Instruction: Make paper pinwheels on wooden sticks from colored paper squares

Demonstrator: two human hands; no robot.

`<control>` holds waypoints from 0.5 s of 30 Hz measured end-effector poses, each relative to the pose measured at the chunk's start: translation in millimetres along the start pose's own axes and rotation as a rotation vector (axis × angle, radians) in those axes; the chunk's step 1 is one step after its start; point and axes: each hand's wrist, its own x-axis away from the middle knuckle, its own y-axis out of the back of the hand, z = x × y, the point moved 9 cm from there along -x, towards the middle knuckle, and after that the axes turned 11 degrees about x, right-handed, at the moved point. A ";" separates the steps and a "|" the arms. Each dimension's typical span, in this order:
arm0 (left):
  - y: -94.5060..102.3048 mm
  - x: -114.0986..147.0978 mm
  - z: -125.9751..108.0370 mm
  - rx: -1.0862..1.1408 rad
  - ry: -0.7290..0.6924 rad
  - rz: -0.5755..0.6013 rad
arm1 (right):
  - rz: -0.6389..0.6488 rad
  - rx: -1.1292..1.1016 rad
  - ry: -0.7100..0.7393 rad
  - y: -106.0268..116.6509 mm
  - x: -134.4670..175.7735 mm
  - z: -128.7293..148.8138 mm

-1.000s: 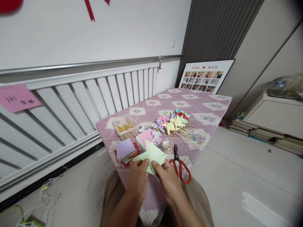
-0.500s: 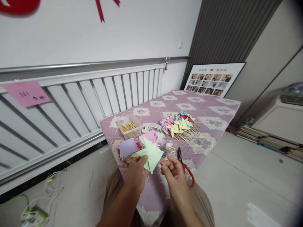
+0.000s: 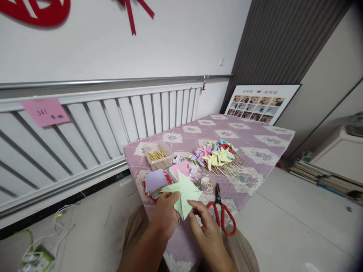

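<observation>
A pale green paper pinwheel [image 3: 185, 189] is upright above the near end of the table. My left hand [image 3: 167, 209] grips it from the left, its thumb across the paper; a bit of stick shows below. My right hand [image 3: 205, 223] is curled at the pinwheel's lower right blade, fingertips on its edge. Just right of that hand lie red-handled scissors [image 3: 222, 215] on the cloth. Behind the pinwheel are a stack of purple paper squares [image 3: 155, 180], some pink paper [image 3: 179, 170] and a small round container [image 3: 208, 184] with little pieces inside.
Several finished pinwheels [image 3: 217, 156] are heaped mid-table. A clear plastic box [image 3: 161, 162] of wooden sticks stands near the left edge. The purple patterned tablecloth [image 3: 251, 172] covers the table, beside a white radiator [image 3: 113, 117]. A photo board [image 3: 256, 104] leans at the far end.
My right hand has come in to the pinwheel's edge. The pinwheel has turned to face me more squarely. The view has shifted slightly, and the scissors show more fully.
</observation>
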 end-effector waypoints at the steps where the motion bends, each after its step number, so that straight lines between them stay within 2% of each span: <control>1: -1.7 0.8 -0.5 0.010 0.003 0.012 | 0.006 0.003 0.010 2.1 -2.5 2.3; 9: -8.3 6.8 -1.4 -0.032 0.004 0.027 | 0.075 -0.004 0.047 12.6 -14.0 10.5; 15: -7.7 7.5 0.1 -0.089 -0.015 0.034 | 0.094 -0.130 -0.063 9.9 -10.1 4.8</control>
